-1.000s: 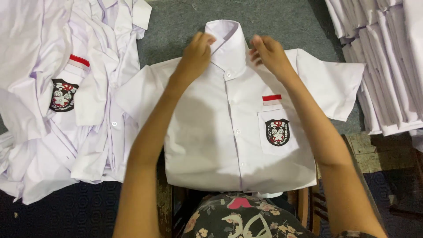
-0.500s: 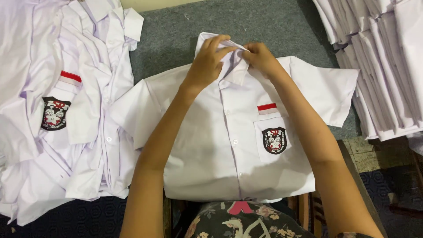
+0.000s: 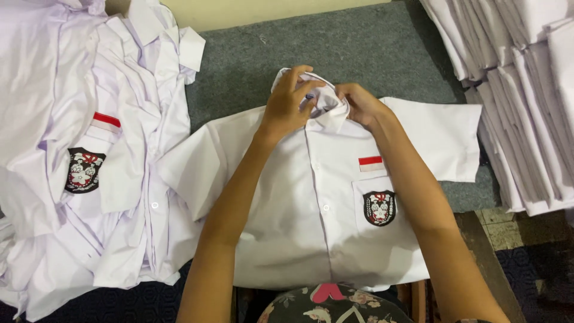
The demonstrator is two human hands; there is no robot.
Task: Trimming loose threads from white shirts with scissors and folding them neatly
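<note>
1. so there's a white short-sleeved shirt (image 3: 311, 221) spread flat, front side up, on a grey felt-like table top (image 3: 359, 54), right in the middle of the head view.
2. its long axis runs straight away from the person: collar (image 3: 326, 98) at the far end, hem at the near edge of the table just above a floral-print lap (image 3: 335, 305). sleeves stick out to either side.
3. the button placket goes down the middle, and the chest pocket with a dark crest badge (image 3: 379, 207) and a small red-and-white stripe (image 3: 371, 163) above it sits on the right-hand side of the picture.
4. left hand (image 3: 287, 104) is closed in a pinch on the collar, fingers curled over the top of it.
5. right hand (image 3: 359, 104) is also pinching the collar from the other side, fingers bent in, nearly touching the left one.
6. the collar looks bunched and lifted a bit between the two hands.
7. off to the left there's a messy pile of the same white shirts (image 3: 89, 161), one with its badge showing.
8. on the right, a neat stack of folded white shirts (image 3: 526, 90), just beside the spread shirt's sleeve.
</note>
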